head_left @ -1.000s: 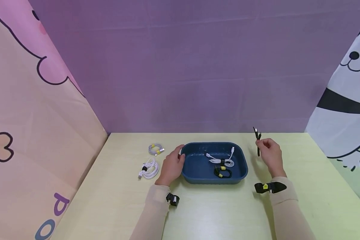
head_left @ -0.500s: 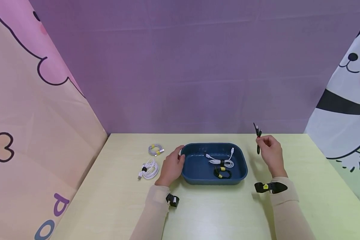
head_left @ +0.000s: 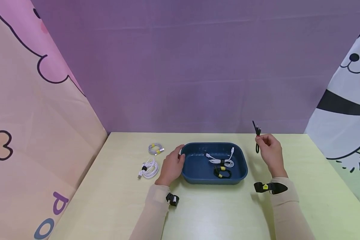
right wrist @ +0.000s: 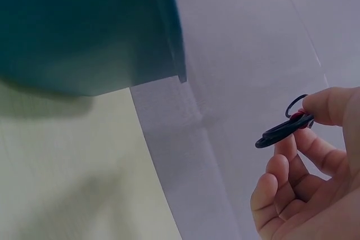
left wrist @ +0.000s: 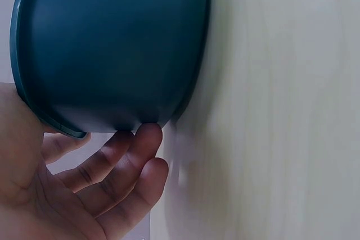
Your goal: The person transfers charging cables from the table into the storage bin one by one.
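Note:
A dark blue plastic bin stands mid-table, holding a bundled white cable and a coiled black cable with yellow ties. My left hand grips its left end, the thumb over the rim and the fingertips against the outer wall. To the right of the bin and above the table, my right hand pinches a bundled black cable between thumb and fingers. A red tie binds that bundle; its loose ends point upward in the head view.
Left of the bin lie a grey coiled cable with yellow ties and a white coiled cable with a black tie. A purple cloth backdrop rises behind the pale table, with printed cloths at both sides.
My right hand has risen slightly with the black cable, whose loop has turned a little. The left hand and the bin have kept their places.

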`<state>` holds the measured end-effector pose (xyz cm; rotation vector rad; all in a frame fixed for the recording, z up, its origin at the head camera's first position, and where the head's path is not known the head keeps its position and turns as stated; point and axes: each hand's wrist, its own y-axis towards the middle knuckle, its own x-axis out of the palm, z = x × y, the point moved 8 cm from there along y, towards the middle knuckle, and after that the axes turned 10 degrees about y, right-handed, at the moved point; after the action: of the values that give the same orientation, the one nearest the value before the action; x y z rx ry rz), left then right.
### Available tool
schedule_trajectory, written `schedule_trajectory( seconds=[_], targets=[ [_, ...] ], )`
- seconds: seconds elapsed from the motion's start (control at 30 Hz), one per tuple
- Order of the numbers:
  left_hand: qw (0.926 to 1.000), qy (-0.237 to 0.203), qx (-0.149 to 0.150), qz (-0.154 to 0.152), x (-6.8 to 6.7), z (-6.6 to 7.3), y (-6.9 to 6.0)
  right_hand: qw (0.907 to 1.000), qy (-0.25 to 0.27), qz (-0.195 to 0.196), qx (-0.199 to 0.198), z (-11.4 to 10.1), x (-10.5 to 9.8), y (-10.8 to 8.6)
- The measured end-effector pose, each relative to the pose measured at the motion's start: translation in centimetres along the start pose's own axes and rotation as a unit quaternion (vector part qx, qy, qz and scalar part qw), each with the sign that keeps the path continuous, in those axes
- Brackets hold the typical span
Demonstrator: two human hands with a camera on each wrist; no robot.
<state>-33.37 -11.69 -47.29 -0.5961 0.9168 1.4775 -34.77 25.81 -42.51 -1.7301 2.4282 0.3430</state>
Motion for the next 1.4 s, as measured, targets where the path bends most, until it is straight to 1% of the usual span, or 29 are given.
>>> schedule_trajectory(
  seconds=[0.17, 0.33, 0.53, 0.77, 1.0, 1.23, 1.4],
  targets=[
    [1.0000, 0.002, -0.001, -0.001, -0.19, 0.26, -0.10, 1.0000, 0.000, -0.003, -0.003, -0.24, 0.27, -0.13],
    [1.0000, 0.002, -0.002, -0.001, -0.06, 0.14, -0.05, 1.0000, 0.002, -0.008, -0.001, -0.27, 0.36, -0.20],
    [1.0000, -0.002, 0.003, -0.002, 0.03, 0.19, -0.02, 0.9999, 0.002, -0.010, -0.010, -0.40, 0.25, -0.24],
    [1.0000, 0.002, 0.004, 0.004, -0.30, 0.33, -0.20, 0.9998, 0.013, -0.013, -0.010, -0.47, 0.47, -0.28],
    [1.0000, -0.003, 0.001, 0.002, -0.43, 0.43, -0.25, 0.9997, 0.015, -0.015, -0.014, -0.88, 0.57, -0.43],
    [1.0000, -0.003, -0.001, 0.001, -0.33, 0.36, -0.33, 0.9995, 0.017, -0.022, -0.016, -0.93, 0.79, -0.59],
    [1.0000, 0.000, 0.004, 0.001, -0.23, 0.29, -0.25, 0.9994, 0.019, -0.026, -0.015, -1.05, 0.98, -0.80]
  ],
)
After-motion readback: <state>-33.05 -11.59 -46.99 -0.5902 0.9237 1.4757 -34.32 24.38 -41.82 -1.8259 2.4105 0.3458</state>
